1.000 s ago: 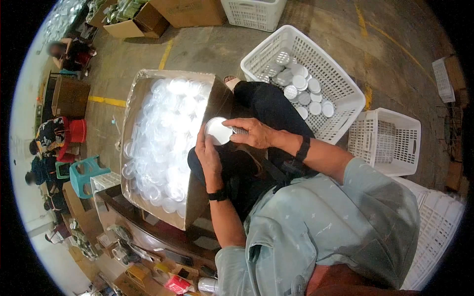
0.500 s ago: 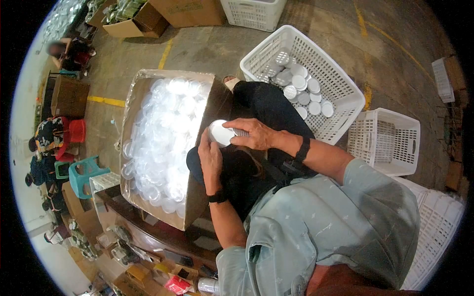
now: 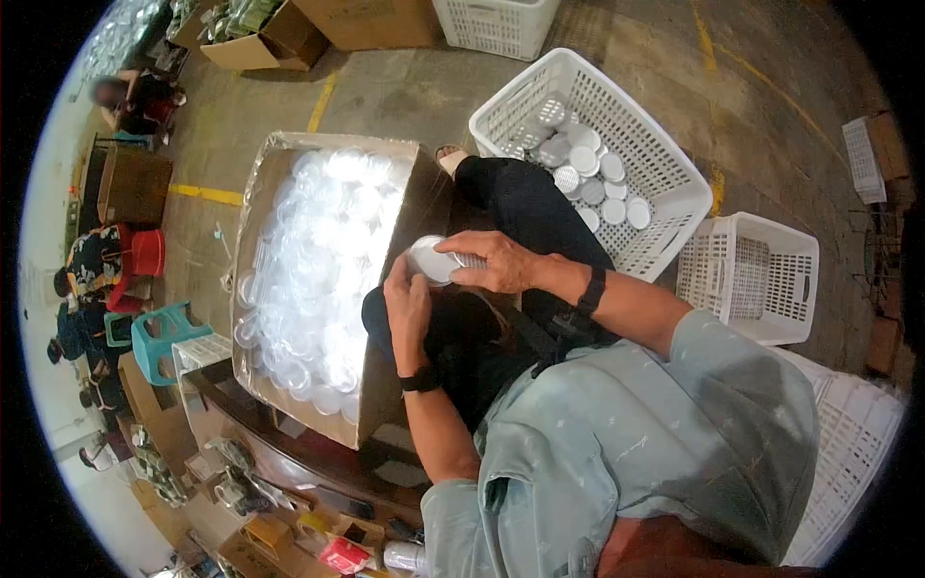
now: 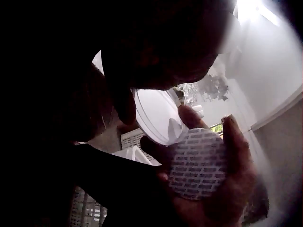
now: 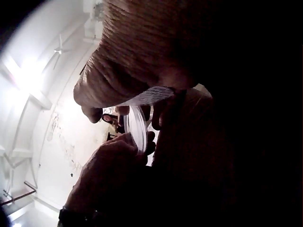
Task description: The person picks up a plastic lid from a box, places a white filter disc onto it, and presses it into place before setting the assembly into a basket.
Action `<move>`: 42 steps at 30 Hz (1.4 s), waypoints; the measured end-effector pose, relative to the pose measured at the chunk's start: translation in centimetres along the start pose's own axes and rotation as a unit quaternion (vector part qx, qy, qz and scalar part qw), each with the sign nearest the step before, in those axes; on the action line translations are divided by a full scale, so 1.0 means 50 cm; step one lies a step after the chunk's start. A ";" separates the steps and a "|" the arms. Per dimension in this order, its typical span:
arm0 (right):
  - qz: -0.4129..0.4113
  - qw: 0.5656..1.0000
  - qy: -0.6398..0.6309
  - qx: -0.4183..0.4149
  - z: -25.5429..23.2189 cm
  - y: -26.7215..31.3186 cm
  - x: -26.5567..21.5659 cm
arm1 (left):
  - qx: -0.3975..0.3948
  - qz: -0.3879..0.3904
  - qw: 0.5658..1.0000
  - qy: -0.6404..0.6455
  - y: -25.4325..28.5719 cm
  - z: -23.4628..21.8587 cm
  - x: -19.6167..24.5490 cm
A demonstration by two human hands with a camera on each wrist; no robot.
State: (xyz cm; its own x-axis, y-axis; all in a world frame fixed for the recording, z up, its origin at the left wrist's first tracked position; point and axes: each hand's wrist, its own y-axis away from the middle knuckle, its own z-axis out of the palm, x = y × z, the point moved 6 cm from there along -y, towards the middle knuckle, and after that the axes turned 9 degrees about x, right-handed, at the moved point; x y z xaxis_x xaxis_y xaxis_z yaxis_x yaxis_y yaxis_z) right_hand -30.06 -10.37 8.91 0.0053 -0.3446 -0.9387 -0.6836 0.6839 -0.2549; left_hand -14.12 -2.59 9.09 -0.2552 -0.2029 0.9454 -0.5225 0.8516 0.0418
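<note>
Over the lap, the left hand (image 3: 408, 306) grips the edge of a round white lid (image 3: 429, 260) from its lower left. The right hand (image 3: 498, 261) meets the lid's right side and holds printed discs (image 3: 470, 260) in its curled fingers. In the left wrist view the top printed disc (image 4: 198, 163) lies against the right hand's palm and fingers (image 4: 235, 153), close to the clear-rimmed lid (image 4: 158, 116). The right wrist view shows the lid (image 5: 136, 128) edge-on between both hands, below the printed disc (image 5: 152, 96).
A carton (image 3: 394, 279) full of clear lids stands left of the knees. A white basket (image 3: 686, 183) holding several white lids is at upper right, with another basket (image 3: 806, 279) beside it. A cluttered table and seated people are at left.
The lid and the left hand have shifted slightly right and down since one second ago. Both hands keep their hold, and the right hand has barely moved.
</note>
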 end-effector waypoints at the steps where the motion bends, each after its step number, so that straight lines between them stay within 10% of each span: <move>1: 0.004 1.000 0.005 0.003 -0.001 0.000 0.001 | -0.003 -0.024 0.999 0.038 0.003 0.000 0.003; 14: 0.011 0.999 -0.025 0.017 -0.005 0.001 0.000 | 0.031 0.063 0.988 -0.138 -0.002 -0.003 -0.019; 17: 0.083 0.989 -0.090 0.083 -0.028 -0.003 0.029 | 0.051 -0.067 0.993 0.084 -0.002 -0.015 -0.022; 18: 0.176 0.963 -0.180 0.101 -0.048 -0.003 0.028 | 0.052 -0.065 0.993 0.083 -0.004 -0.016 -0.015; 22: 0.133 0.800 -0.471 0.347 -0.139 -0.013 0.014 | 0.079 -0.075 0.971 0.213 -0.017 -0.036 0.010; 36: 0.205 0.900 -0.354 0.153 -0.066 -0.002 0.033 | -0.083 -0.111 0.979 -0.151 -0.315 -0.001 -0.121; 42: 0.210 0.906 -0.349 0.112 -0.054 -0.006 0.038 | 0.023 0.087 0.905 -0.416 -0.403 0.038 -0.170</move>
State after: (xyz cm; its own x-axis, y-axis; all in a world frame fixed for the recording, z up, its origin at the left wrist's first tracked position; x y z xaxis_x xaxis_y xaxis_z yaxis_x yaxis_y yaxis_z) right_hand -31.84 -12.97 7.82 0.2933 0.4132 -0.8621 -0.5670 0.8012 0.1911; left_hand -2.96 -18.93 -0.40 -0.8511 -0.3769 0.3654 -0.4433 0.8889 -0.1156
